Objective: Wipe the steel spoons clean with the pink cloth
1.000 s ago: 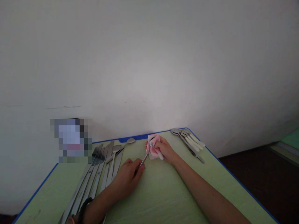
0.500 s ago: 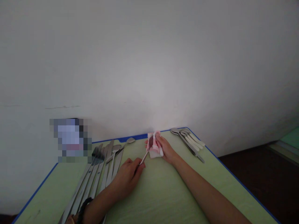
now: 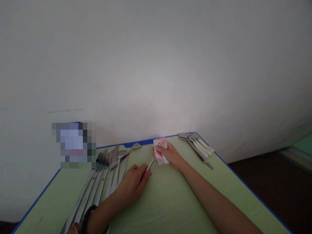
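My left hand (image 3: pixel 135 180) is closed around the metal handle of a spoon (image 3: pixel 151 163), which slants up and away to the right. The spoon's bowl is hidden in a pink and white cloth (image 3: pixel 161 152). My right hand (image 3: pixel 170 154) grips that cloth from the right, its thumb pressed over the front where the bowl lies. Both hands are raised slightly over the middle of the green table (image 3: pixel 168 198). Left of my left hand, several long metal utensils (image 3: pixel 97 182) lie side by side, with a small spoon (image 3: pixel 136 146) at their far end.
At the far right corner lie a few metal spoons (image 3: pixel 195 146) and several white-handled forks (image 3: pixel 203 144). A blurred-out device (image 3: pixel 73 143) leans at the wall on the far left. The wall (image 3: pixel 156 71) rises directly behind the table's blue edge.
My right thumb has come down and the cloth has folded over the spoon's bowl, which showed before. My left hand keeps its hold on the handle, almost unmoved.
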`<state>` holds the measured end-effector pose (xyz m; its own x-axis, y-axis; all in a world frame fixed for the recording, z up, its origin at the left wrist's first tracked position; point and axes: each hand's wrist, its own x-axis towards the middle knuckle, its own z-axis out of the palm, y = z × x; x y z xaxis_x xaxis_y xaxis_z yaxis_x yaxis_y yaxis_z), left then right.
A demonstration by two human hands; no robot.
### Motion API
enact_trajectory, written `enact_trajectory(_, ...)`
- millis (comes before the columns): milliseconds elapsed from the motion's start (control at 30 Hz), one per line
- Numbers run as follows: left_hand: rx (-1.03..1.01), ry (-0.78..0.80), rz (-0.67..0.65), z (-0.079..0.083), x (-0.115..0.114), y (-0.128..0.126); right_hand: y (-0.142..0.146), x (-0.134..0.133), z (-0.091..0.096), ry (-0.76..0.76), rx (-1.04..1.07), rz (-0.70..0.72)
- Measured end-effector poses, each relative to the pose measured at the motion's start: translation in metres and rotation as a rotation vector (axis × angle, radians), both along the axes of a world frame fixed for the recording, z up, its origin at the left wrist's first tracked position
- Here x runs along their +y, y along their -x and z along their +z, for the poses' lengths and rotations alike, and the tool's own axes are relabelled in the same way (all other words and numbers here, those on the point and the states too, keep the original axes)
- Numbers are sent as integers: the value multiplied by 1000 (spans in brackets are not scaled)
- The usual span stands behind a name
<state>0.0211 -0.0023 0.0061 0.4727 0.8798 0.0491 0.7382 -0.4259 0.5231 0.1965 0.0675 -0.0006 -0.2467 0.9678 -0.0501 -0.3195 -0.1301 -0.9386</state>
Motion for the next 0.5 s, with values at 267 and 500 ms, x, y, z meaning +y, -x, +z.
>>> enact_trajectory(267,11,13,1,2,0,-2,0,1,-3,-22,-10,3)
enact_trajectory(500,6,8,-7,3,-1,-2,0,2,-3,-13,-28,5)
